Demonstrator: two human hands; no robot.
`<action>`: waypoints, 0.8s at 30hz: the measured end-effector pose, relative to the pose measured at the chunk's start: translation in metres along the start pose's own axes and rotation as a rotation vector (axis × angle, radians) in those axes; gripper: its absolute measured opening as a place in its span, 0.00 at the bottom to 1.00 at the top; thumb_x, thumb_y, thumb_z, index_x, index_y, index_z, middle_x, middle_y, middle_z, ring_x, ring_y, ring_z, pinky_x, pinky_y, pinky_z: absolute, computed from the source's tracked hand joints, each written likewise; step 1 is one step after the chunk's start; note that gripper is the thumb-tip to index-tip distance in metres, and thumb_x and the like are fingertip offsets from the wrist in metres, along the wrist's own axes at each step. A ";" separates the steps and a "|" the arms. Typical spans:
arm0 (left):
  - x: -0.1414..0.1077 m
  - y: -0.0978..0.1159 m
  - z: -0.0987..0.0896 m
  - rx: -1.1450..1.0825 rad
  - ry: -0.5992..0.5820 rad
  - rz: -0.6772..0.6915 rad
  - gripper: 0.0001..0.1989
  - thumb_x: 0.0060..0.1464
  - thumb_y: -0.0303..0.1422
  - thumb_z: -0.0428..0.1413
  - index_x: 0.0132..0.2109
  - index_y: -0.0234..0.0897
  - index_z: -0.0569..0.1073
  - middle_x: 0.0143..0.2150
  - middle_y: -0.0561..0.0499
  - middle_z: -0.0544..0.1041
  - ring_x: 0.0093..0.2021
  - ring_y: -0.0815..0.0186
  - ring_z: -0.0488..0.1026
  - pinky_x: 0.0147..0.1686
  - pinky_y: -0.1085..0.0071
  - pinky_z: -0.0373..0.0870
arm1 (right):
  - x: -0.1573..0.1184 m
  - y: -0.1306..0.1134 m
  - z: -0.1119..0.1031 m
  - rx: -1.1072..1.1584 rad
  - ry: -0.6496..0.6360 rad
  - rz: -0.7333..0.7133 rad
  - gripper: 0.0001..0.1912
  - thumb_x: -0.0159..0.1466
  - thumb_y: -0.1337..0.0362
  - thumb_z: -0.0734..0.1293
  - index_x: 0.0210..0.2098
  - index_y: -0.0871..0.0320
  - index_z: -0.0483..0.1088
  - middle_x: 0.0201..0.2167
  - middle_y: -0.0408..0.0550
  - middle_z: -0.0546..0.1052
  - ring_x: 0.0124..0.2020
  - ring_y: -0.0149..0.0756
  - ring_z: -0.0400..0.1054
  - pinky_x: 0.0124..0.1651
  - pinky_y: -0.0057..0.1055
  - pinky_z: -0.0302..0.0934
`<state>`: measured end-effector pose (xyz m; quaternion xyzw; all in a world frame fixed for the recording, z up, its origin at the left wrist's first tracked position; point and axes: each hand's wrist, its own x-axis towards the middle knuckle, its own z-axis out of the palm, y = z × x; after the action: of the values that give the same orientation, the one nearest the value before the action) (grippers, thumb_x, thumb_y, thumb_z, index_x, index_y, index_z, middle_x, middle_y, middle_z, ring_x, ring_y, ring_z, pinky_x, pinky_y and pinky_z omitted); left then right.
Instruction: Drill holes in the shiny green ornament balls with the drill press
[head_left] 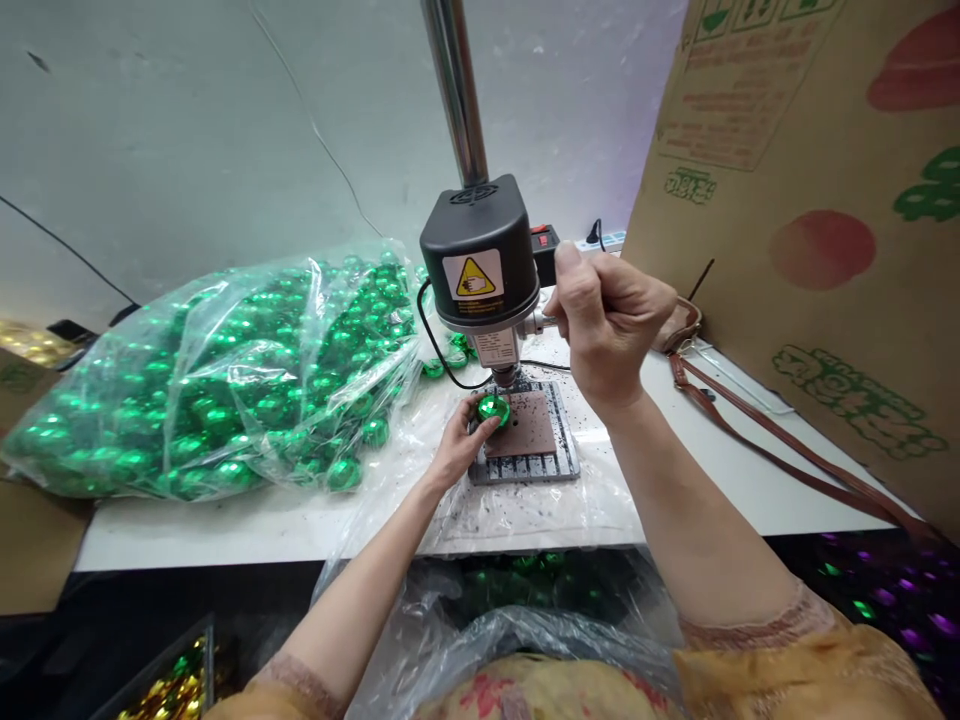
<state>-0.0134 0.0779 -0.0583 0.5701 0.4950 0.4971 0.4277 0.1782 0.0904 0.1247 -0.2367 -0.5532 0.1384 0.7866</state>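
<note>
A small drill press with a black motor housing (480, 255) stands on the table. Under its chuck (506, 376), my left hand (459, 440) is closed round a shiny green faceted ball (493, 409). The ball is at the left side of a brown board (536, 425) on the slotted metal base (525, 474). My right hand (611, 315) is wrapped in a fist at the press's feed handle (546, 321), most of which the fingers hide. Dark shavings are scattered over the board and base.
A clear plastic bag (225, 370) full of green balls lies left, with loose balls (344, 473) at its mouth. A large cardboard box (810, 270) and a brown strap (780, 460) are at right. Plastic sheeting (600, 500) covers the table's front edge. Below hangs a bag with green pieces.
</note>
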 end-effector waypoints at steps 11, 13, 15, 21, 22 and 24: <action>0.005 -0.002 0.012 0.312 -0.018 0.132 0.28 0.51 0.38 0.67 0.59 0.42 0.72 0.55 0.44 0.77 0.57 0.52 0.73 0.58 0.54 0.69 | -0.003 -0.003 -0.002 -0.021 -0.010 -0.008 0.23 0.67 0.59 0.64 0.16 0.57 0.63 0.12 0.34 0.60 0.16 0.17 0.52 0.22 0.26 0.53; 0.004 -0.001 0.017 0.339 0.001 0.150 0.28 0.50 0.38 0.68 0.58 0.42 0.72 0.54 0.45 0.77 0.56 0.52 0.74 0.57 0.54 0.69 | -0.002 -0.003 -0.002 0.021 -0.021 -0.006 0.23 0.67 0.60 0.65 0.16 0.58 0.63 0.12 0.34 0.60 0.16 0.17 0.51 0.22 0.26 0.51; 0.002 0.000 0.023 0.347 0.027 0.162 0.28 0.50 0.37 0.68 0.57 0.41 0.71 0.52 0.45 0.77 0.54 0.53 0.75 0.55 0.55 0.71 | 0.000 -0.002 -0.001 0.049 -0.034 -0.002 0.23 0.66 0.60 0.65 0.16 0.58 0.63 0.12 0.35 0.60 0.16 0.17 0.50 0.22 0.26 0.49; -0.002 0.004 0.031 0.345 0.010 0.170 0.26 0.50 0.36 0.68 0.55 0.41 0.71 0.50 0.46 0.78 0.50 0.55 0.76 0.52 0.57 0.73 | 0.011 -0.003 0.001 -0.031 -0.077 0.047 0.24 0.67 0.58 0.63 0.16 0.58 0.61 0.14 0.35 0.59 0.17 0.17 0.51 0.25 0.26 0.53; -0.003 0.004 0.030 0.340 0.003 0.170 0.26 0.51 0.37 0.68 0.55 0.41 0.71 0.50 0.46 0.78 0.51 0.55 0.76 0.52 0.57 0.73 | 0.012 -0.003 0.001 -0.036 -0.072 0.048 0.24 0.67 0.58 0.63 0.16 0.58 0.61 0.14 0.35 0.59 0.17 0.17 0.50 0.25 0.25 0.53; -0.003 0.005 0.029 0.330 -0.012 0.172 0.26 0.51 0.37 0.67 0.56 0.40 0.70 0.51 0.46 0.78 0.52 0.55 0.76 0.53 0.58 0.73 | 0.012 -0.003 0.001 -0.034 -0.057 0.032 0.24 0.67 0.59 0.64 0.16 0.59 0.62 0.13 0.35 0.59 0.17 0.16 0.50 0.24 0.24 0.52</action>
<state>0.0162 0.0745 -0.0584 0.6757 0.5166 0.4405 0.2871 0.1809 0.0935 0.1362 -0.2548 -0.5739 0.1482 0.7640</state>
